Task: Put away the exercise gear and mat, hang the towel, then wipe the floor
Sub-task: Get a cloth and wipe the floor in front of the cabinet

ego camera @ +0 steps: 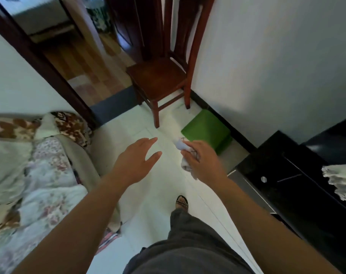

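Head: cloth [179, 144] inside right grip [203, 163]

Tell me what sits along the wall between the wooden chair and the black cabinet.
A green boxy stool stands on the floor there, between the wooden chair and the black cabinet. The head view shows it.

wood chair [158, 76], grn stool [204, 128], blk cabinet [276, 161]
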